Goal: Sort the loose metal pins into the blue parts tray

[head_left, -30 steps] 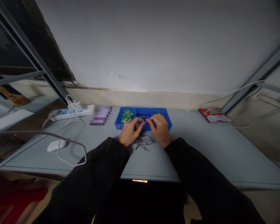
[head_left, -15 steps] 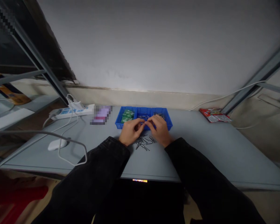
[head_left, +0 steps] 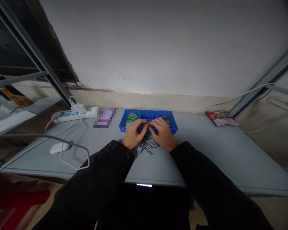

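Note:
My left hand (head_left: 133,133) and my right hand (head_left: 163,133) meet at their fingertips over the front of the blue bins. Both are closed in a pinch, and whatever lies between the fingers is too small to make out. Under and just in front of them, a loose pile of thin metal pieces (head_left: 147,147) lies on the grey table. The left blue bin (head_left: 122,127) holds green packets (head_left: 131,118). Small metal pieces lie in the middle bin (head_left: 148,112), partly hidden by my fingers. More dark metal pieces (head_left: 167,120) are in the right bin (head_left: 174,127).
A white power strip (head_left: 90,113) with cables and a blurred purple item (head_left: 105,117) stand at the back left of the table (head_left: 206,159). A white mouse-like object (head_left: 60,148) lies nearer. At the back right is a red packet (head_left: 222,118).
My hands stay together in nearly the same place. The fingers have shifted slightly, with the right hand's fingers curling a little more and covering part of the metal pile.

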The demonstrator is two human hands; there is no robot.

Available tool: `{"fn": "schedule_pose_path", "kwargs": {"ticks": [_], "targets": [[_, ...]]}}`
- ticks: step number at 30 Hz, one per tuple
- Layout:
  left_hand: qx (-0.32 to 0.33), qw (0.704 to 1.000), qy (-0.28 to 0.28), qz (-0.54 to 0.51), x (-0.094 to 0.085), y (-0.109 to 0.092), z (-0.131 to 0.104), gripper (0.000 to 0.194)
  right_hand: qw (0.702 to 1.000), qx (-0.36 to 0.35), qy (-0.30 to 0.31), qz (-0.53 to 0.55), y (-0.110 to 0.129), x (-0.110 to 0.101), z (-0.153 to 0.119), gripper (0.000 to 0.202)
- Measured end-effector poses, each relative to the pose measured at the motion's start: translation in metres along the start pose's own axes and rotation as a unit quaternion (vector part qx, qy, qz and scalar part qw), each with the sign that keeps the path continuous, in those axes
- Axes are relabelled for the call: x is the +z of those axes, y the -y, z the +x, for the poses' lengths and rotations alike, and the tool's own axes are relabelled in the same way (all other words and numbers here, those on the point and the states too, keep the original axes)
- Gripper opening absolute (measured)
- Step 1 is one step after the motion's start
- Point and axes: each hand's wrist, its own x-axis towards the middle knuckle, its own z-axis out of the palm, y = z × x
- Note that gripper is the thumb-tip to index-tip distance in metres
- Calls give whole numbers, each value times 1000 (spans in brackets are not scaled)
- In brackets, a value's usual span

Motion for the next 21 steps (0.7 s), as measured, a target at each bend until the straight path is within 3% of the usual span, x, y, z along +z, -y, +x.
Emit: {"fn": "schedule_pose_path", "kwargs": {"ticks": [8,14,21], "targets": [[-1,1000,-6,-23,1,1,0,9,1000,-5,-7,10,-5,0,0,19],[-14,1000,-4,-22,1,2,1,7,999,4,-47,7,0,-2,1,18],[-17,999,28,-5,2,2,1,11,998,5,-62,9,0,-3,1,27]]}}
